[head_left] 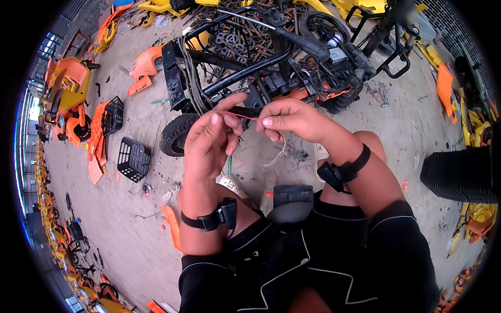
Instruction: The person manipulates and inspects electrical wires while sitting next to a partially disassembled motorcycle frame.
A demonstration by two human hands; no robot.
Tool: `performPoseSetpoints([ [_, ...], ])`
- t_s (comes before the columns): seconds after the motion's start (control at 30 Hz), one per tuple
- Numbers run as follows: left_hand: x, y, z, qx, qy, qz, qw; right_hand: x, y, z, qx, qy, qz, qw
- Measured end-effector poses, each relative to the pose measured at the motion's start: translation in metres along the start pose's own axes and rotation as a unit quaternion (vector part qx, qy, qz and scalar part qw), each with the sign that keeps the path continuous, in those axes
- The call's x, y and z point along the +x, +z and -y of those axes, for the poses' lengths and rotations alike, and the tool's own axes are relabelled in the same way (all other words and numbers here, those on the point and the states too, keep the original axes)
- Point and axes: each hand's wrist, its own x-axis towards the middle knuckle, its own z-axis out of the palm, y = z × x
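Note:
A thin red wire stretches between my two hands, in front of a stripped vehicle frame. Its left end runs into the curled fingers of my left hand, whose index finger points out to the right. The thumb and fingers of my right hand pinch the other end. A pale strand of wire hangs in a loop below my right hand. Grey cables drape over the left end of the frame, just beyond my left hand. A long screwdriver with a dark handle rests across the frame.
A black tyre stands left of my left hand. A black plastic basket sits farther left. Between my legs is a dark box-like seat. Stacked black crates stand at the right. Metal parts pile up behind the frame.

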Motion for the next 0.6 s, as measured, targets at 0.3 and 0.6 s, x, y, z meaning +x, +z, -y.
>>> performPoseSetpoints([
  [0.3, 0.007, -0.003, 0.007, -0.055, -0.002, -0.026, 0.998, 0.01, 0.013, -0.011, 0.085, 0.029, -0.021, 0.996],
  [0.6, 0.002, 0.002, 0.011, 0.065, -0.029, 0.021, 0.997, 0.023, 0.019, -0.022, 0.023, 0.039, -0.076, 0.996],
])
